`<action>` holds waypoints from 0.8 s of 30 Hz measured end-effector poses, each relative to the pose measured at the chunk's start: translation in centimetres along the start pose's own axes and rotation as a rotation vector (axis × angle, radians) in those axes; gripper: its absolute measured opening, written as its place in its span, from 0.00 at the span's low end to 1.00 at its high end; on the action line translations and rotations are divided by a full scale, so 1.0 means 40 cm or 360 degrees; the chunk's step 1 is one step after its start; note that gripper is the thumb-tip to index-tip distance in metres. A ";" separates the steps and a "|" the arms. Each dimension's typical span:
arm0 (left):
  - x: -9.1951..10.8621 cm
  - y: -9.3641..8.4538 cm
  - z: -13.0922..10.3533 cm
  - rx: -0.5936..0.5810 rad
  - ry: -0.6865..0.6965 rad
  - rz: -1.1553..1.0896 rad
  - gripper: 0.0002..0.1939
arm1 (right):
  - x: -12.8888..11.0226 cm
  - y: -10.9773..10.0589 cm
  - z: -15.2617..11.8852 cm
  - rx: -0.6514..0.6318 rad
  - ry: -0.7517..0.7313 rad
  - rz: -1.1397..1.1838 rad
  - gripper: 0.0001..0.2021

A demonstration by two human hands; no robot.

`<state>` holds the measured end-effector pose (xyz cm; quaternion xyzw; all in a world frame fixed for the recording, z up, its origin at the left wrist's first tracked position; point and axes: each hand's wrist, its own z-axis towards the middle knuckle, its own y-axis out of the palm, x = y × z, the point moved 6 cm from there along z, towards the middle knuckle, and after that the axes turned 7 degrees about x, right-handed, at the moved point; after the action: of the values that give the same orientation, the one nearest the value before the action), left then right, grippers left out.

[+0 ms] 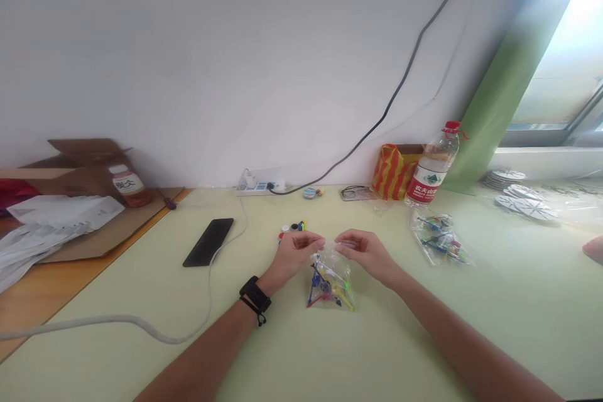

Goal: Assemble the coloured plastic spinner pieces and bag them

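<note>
Nearest, just below and between the two hands, a small clear plastic bag (331, 282) lies on the pale green tabletop (282, 352), its top edge drawn up toward the fingers. The left hand (294, 250) is pinched narrow, thumb against fingertips, at one side of that edge; the right hand (362, 252) mirrors it at the other, and both appear to hold the film. The bag should be light and limp, its film slick and easily creased, while the pieces inside are likely stiff and could poke or stretch it; the thin upper edge, clear of the pieces, seems the best place for a pinch. It looks glossy and roughly square, with blue, yellow, red, white, green and dark plastic parts, some of them rod-like, jumbled in its lower portion. Just beyond the left hand sits a small cluster of loose coloured parts (294, 227), partly hidden by it; well to that hand's left lies a black smartphone (208, 242). Out to the right of the right hand rests a second filled bag (440, 237), and beyond it a red-capped water bottle (429, 169) stands near the wall.
</note>
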<state>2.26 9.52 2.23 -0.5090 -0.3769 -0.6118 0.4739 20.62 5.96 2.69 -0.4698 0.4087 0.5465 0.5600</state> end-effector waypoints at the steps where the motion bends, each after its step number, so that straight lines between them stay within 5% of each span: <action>1: -0.003 -0.004 0.002 -0.0005 0.0003 0.0006 0.14 | 0.003 -0.002 0.001 0.0003 0.0020 0.0025 0.15; 11: -0.018 -0.039 0.010 0.0103 -0.0066 0.0016 0.10 | 0.048 -0.033 0.011 0.0160 0.0218 0.0207 0.15; 24: -0.019 -0.037 0.016 0.0121 0.0105 0.0162 0.15 | 0.021 -0.031 0.013 0.0216 -0.0062 -0.0061 0.15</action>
<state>1.01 10.66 1.66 -0.4886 -0.3577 -0.5886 0.5355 21.88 6.70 2.10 -0.4278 0.4247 0.5157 0.6088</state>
